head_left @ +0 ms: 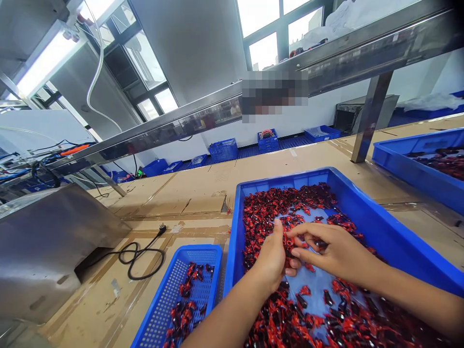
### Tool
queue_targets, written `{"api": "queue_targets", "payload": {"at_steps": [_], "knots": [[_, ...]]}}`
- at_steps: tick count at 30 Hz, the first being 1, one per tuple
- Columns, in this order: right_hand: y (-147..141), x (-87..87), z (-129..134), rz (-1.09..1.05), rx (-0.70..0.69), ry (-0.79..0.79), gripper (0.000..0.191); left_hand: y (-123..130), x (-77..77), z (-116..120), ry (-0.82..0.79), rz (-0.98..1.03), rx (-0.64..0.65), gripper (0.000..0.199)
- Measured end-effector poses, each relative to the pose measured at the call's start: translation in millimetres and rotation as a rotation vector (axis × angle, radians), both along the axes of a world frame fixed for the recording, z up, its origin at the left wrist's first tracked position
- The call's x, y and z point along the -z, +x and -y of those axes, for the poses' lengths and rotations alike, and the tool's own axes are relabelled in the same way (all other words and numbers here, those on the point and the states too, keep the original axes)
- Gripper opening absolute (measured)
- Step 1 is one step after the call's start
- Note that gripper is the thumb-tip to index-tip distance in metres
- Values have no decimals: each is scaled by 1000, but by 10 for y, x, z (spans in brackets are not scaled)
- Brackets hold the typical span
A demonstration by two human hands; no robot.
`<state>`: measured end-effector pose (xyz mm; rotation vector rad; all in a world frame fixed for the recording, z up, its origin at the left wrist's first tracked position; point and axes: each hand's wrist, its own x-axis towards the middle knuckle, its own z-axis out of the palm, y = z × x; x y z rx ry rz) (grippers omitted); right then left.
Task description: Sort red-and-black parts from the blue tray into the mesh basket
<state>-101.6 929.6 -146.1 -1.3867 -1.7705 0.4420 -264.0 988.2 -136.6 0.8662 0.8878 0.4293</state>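
Both of my hands are over a large blue tray (377, 220) of small red-and-black plastic parts (279, 205). My left hand (271, 261) is cupped with its thumb up, its fingers curled round several of these parts. Close against it, my right hand (335, 249) has its index finger and thumb bent toward the parts in the left palm. A dark red part (319, 245) shows between the right hand's curled fingers. More parts lie loose below the hands on the tray's pale floor.
A smaller perforated blue basket (154, 316) with some parts stands left of the tray. Beyond it lie a black power cord (141, 263) and a metal box (61, 246). Another blue tray (420, 176) is at right. A metal rail (203, 123) on posts crosses behind.
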Motion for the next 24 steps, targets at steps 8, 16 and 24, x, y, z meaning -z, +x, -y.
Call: {"api": "queue_targets", "payload": {"at_steps": [8, 16, 24], "knots": [[-53, -8, -1, -299, -16, -259, 26, -11, 28, 33, 237, -43, 72, 88], [19, -21, -92, -1019, -64, -667, 64, -47, 60, 8, 407, 121, 143, 80], [6, -42, -47, -1220, -111, -753, 53, -184, -177, 156, 1049, -246, 118, 36]]}}
